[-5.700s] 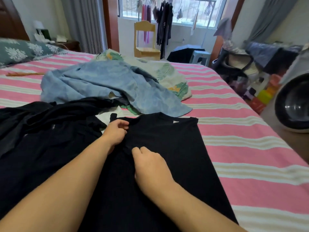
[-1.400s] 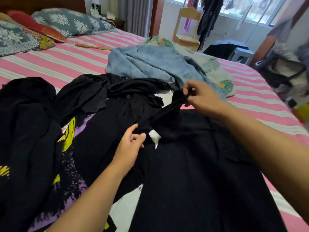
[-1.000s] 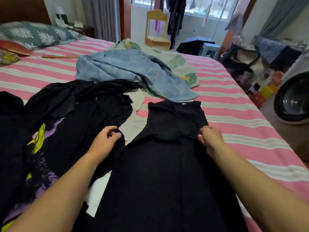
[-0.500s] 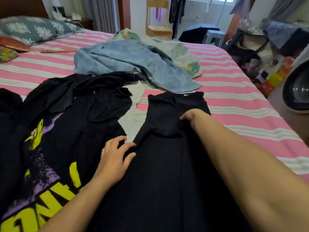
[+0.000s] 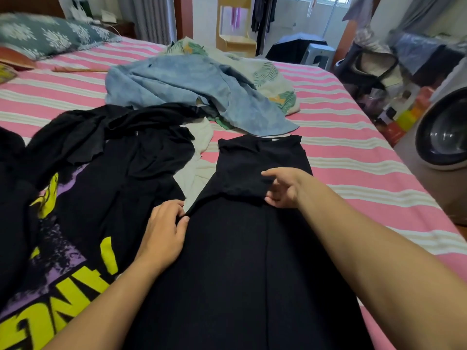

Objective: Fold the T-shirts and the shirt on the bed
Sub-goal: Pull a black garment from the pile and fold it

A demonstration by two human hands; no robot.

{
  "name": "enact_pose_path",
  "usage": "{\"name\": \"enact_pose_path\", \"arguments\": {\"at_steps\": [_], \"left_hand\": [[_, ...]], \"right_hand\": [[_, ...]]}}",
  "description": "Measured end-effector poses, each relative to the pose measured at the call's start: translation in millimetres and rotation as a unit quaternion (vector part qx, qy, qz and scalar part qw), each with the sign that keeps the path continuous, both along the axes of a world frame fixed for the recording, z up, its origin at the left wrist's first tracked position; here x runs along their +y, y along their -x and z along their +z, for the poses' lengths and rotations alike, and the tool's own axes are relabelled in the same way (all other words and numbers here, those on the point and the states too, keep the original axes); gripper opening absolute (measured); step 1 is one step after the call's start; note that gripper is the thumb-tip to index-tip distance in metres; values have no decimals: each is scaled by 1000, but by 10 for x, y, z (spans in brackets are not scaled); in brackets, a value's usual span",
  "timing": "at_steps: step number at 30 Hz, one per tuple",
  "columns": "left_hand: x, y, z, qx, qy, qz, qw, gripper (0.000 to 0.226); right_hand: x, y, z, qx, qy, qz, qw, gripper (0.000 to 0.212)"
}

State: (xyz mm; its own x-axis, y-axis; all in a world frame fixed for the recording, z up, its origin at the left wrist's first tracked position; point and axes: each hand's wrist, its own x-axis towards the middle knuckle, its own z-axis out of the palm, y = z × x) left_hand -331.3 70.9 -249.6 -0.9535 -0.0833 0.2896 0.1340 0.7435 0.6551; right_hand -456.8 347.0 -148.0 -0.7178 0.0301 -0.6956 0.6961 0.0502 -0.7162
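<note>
A plain black T-shirt [image 5: 235, 261] lies flat lengthwise on the pink striped bed [image 5: 353, 157], its sleeves folded in over the chest. My left hand [image 5: 164, 233] pinches the shirt's left edge where the folded sleeve ends. My right hand [image 5: 283, 188] rests on the lower edge of the folded sleeve near the shirt's middle, fingers loosely bent. To the left lies a black T-shirt with a yellow and purple print [image 5: 63, 261]. More black clothes [image 5: 106, 137] are heaped behind it. A light blue shirt [image 5: 192, 89] lies crumpled further back.
A white leaf-print cloth [image 5: 273, 79] lies under the blue shirt. Pillows [image 5: 48, 34] sit at the far left. Beyond the bed's right edge are a washing machine door [image 5: 444, 132], bags and coloured boxes [image 5: 409, 112]. A wooden chair [image 5: 235, 24] stands by the window.
My left hand went from lying flat on the shirt's left side to pinching its edge. My right hand slid slightly right and down along the folded sleeve.
</note>
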Motion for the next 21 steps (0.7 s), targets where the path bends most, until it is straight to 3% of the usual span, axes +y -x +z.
{"name": "enact_pose_path", "arguments": {"at_steps": [2,4,7,11,13,16,18,21], "left_hand": [[2,-13,6,0,-9,-2,1000,17],[-7,-16,31,-11,-34,-2,999,17],[-11,-64,180,-56,-71,5,996,18],[10,-613,472,-224,36,86,970,62],[-25,-1043,582,-295,61,104,948,49],[-2,-1628,739,-376,166,101,906,33],[78,-1888,872,-361,180,106,909,25],[300,-2083,1281,-262,115,114,952,21]], "right_hand": [[-105,-11,17,6,-8,1,1000,17],[-236,25,25,67,13,-26,997,12],[-401,142,99,140,96,-112,979,15],[-494,297,300,168,172,-113,964,30],[-483,305,384,172,195,-128,957,35],[-338,195,388,178,210,-162,947,38],[-150,128,380,192,196,-163,948,37],[263,230,477,220,183,-161,944,38]]}}
